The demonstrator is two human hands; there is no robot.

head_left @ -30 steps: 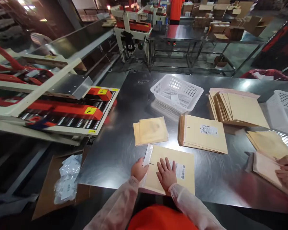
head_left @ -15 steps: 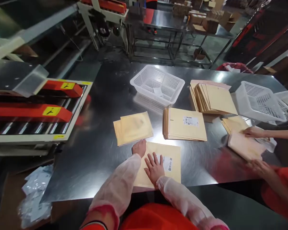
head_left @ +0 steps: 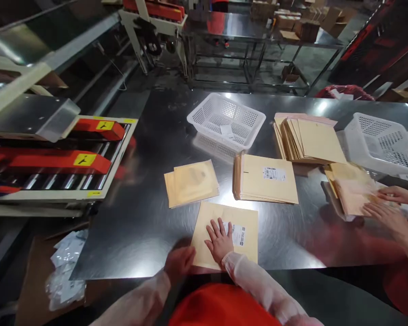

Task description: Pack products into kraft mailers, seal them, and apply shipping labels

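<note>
A tan padded envelope (head_left: pixel 209 217) with a white label lies at the near edge of the steel table (head_left: pixel 139 226). My right hand (head_left: pixel 219 240) rests flat on it, fingers spread, beside the label. My left hand (head_left: pixel 178 263) is at the envelope's lower left corner by the table edge, fingers curled; it is blurred and whether it grips anything is unclear. Two sealed envelopes (head_left: pixel 191 182) lie just beyond on the left. A labelled envelope stack (head_left: pixel 267 184) sits beyond on the right.
A white mesh basket (head_left: pixel 226 121) stands at mid-table, a fanned envelope pile (head_left: pixel 306 140) and more baskets (head_left: pixel 382 144) to the right. Another person's hands (head_left: pixel 387 206) handle envelopes at far right. A roller conveyor with red guides (head_left: pixel 54 163) adjoins the table's left. A floor carton (head_left: pixel 37 276) holds plastic bags.
My left hand has slid from the envelope's top left corner down to its lower left corner at the table edge. The right hand stayed flat. The other person's hands shifted their envelopes.
</note>
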